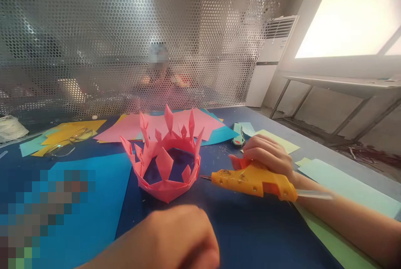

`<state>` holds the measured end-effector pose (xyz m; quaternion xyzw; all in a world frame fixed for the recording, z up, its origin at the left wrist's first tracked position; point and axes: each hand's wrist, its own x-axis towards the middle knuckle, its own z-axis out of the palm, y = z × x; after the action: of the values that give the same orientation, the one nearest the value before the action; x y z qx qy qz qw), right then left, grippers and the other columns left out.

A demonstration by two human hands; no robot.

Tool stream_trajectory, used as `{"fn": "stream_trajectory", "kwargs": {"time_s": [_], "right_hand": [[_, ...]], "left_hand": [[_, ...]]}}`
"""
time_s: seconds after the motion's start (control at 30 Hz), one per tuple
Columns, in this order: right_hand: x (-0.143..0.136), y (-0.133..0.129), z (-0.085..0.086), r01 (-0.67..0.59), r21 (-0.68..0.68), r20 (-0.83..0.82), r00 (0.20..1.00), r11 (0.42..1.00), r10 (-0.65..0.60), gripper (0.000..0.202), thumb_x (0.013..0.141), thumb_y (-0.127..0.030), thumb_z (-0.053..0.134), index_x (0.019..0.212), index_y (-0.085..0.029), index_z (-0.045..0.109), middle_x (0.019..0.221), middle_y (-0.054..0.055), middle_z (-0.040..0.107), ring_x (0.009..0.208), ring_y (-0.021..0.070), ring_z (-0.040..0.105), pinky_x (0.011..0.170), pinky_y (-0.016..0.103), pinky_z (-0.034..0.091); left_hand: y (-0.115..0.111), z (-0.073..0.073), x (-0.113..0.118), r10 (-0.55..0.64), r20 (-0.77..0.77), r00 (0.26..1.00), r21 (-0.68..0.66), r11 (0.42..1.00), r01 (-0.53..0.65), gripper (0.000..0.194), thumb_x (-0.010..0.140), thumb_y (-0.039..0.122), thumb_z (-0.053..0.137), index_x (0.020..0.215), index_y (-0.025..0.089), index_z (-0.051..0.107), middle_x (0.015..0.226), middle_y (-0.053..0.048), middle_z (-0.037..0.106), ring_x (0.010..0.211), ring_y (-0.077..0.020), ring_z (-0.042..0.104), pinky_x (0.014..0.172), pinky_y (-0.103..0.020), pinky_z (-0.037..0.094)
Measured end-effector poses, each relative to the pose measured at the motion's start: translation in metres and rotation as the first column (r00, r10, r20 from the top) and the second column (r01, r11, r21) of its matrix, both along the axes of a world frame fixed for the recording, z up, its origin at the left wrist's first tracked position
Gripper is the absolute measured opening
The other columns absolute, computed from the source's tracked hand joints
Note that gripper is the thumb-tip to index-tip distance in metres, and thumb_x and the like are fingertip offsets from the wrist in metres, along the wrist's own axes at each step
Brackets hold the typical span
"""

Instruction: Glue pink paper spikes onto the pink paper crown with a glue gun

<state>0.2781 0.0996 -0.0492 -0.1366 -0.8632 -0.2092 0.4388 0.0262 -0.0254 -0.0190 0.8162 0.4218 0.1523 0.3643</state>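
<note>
Head view showed the right hand (269, 155) curled over an orange glue gun (255, 180), fingers wrapped on its body, nozzle aimed at the pink paper crown (164, 164) just beside it, likely to reach a seam. The crown (folded, spiky, matte) stood mid-table on dark blue paper (250, 227). The left hand (180, 237) hovered near the crown, fingers closed into a loose fist, holding nothing visible.

Orange glue gun (253, 180) lies sideways, nozzle toward pink paper crown (165, 162).
</note>
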Motion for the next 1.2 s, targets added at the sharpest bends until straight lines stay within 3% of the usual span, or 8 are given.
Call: {"fn": "stream_trajectory", "kwargs": {"time_s": [0.03, 0.1, 0.17, 0.33, 0.43, 0.63, 0.77, 1.2], "right_hand": [[0.000, 0.002, -0.002, -0.014, -0.013, -0.019, 1.000, 1.000, 0.014, 0.026, 0.082, -0.011, 0.065, 0.075, -0.023, 0.043, 0.063, -0.003, 0.045, 0.055, 0.0124, 0.045, 0.051, 0.026, 0.041], [0.002, 0.005, -0.005, -0.049, -0.039, -0.047, 0.998, 0.998, 0.047, 0.025, 0.082, -0.012, 0.063, 0.075, -0.024, 0.042, 0.062, -0.004, 0.043, 0.053, 0.0121, 0.046, 0.048, 0.025, 0.041], [0.004, 0.007, -0.008, -0.082, -0.070, -0.044, 0.996, 0.994, 0.079, 0.022, 0.083, -0.013, 0.059, 0.076, -0.024, 0.042, 0.062, -0.004, 0.042, 0.053, 0.0117, 0.047, 0.047, 0.023, 0.041], [0.003, -0.006, -0.008, -0.148, -0.150, 0.007, 0.989, 0.977, 0.151, 0.018, 0.084, -0.014, 0.056, 0.078, -0.024, 0.042, 0.065, -0.004, 0.048, 0.053, 0.0108, 0.049, 0.046, 0.022, 0.040], [-0.003, -0.018, -0.005, -0.190, -0.209, 0.056, 0.977, 0.959, 0.206, 0.018, 0.086, -0.014, 0.054, 0.079, -0.024, 0.041, 0.065, -0.005, 0.046, 0.053, 0.0107, 0.044, 0.047, 0.024, 0.037], [-0.014, -0.033, -0.001, -0.275, -0.364, 0.140, 0.928, 0.890, 0.344, 0.017, 0.101, -0.023, 0.043, 0.084, -0.021, 0.043, 0.060, -0.005, 0.051, 0.053, 0.0098, 0.044, 0.051, 0.023, 0.035], [-0.017, -0.034, -0.001, -0.270, -0.413, 0.160, 0.919, 0.870, 0.361, 0.022, 0.102, -0.033, 0.043, 0.085, -0.020, 0.045, 0.061, -0.003, 0.055, 0.052, 0.0101, 0.046, 0.050, 0.023, 0.035], [-0.021, -0.029, -0.003, -0.295, -0.285, 0.238, 0.900, 0.912, 0.366, 0.020, 0.102, -0.027, 0.039, 0.085, -0.020, 0.046, 0.060, -0.005, 0.046, 0.049, 0.0117, 0.038, 0.046, 0.024, 0.031]], "left_hand": [[-0.001, 0.005, 0.002, 0.106, 0.088, 0.990, -0.191, 0.978, -0.087, 0.020, 0.088, 0.029, 0.047, 0.069, 0.022, 0.048, 0.065, 0.005, 0.058, 0.054, -0.0066, 0.047, 0.048, -0.015, 0.033], [-0.001, 0.009, 0.007, 0.283, 0.164, 0.945, -0.461, 0.869, -0.181, 0.021, 0.088, 0.034, 0.048, 0.071, 0.021, 0.047, 0.062, 0.005, 0.057, 0.052, -0.0062, 0.043, 0.047, -0.016, 0.032], [0.000, 0.004, 0.009, 0.381, 0.165, 0.910, -0.550, 0.801, -0.235, 0.022, 0.089, 0.039, 0.049, 0.075, 0.021, 0.048, 0.056, 0.007, 0.054, 0.045, -0.0051, 0.039, 0.042, -0.015, 0.029], [0.006, -0.026, 0.007, 0.427, 0.201, 0.882, -0.433, 0.846, -0.311, 0.034, 0.089, 0.052, 0.045, 0.084, 0.019, 0.053, 0.052, 0.008, 0.049, 0.039, -0.0042, 0.039, 0.042, -0.017, 0.029], [0.008, -0.035, 0.007, 0.458, 0.226, 0.860, -0.426, 0.840, -0.335, 0.036, 0.089, 0.053, 0.042, 0.087, 0.020, 0.054, 0.052, 0.009, 0.047, 0.039, -0.0048, 0.037, 0.041, -0.018, 0.029], [0.010, -0.036, 0.010, 0.476, 0.175, 0.862, -0.386, 0.838, -0.384, 0.030, 0.091, 0.046, 0.045, 0.082, 0.020, 0.056, 0.050, 0.011, 0.039, 0.046, -0.0068, 0.037, 0.046, -0.019, 0.028], [0.011, -0.039, 0.009, 0.470, 0.168, 0.867, -0.393, 0.838, -0.378, 0.033, 0.090, 0.050, 0.045, 0.081, 0.020, 0.056, 0.056, 0.009, 0.044, 0.049, -0.0072, 0.037, 0.048, -0.021, 0.029], [0.012, -0.042, 0.008, 0.485, 0.151, 0.861, -0.390, 0.830, -0.398, 0.029, 0.088, 0.047, 0.049, 0.077, 0.021, 0.056, 0.057, 0.009, 0.043, 0.051, -0.0084, 0.037, 0.050, -0.022, 0.031]]}}
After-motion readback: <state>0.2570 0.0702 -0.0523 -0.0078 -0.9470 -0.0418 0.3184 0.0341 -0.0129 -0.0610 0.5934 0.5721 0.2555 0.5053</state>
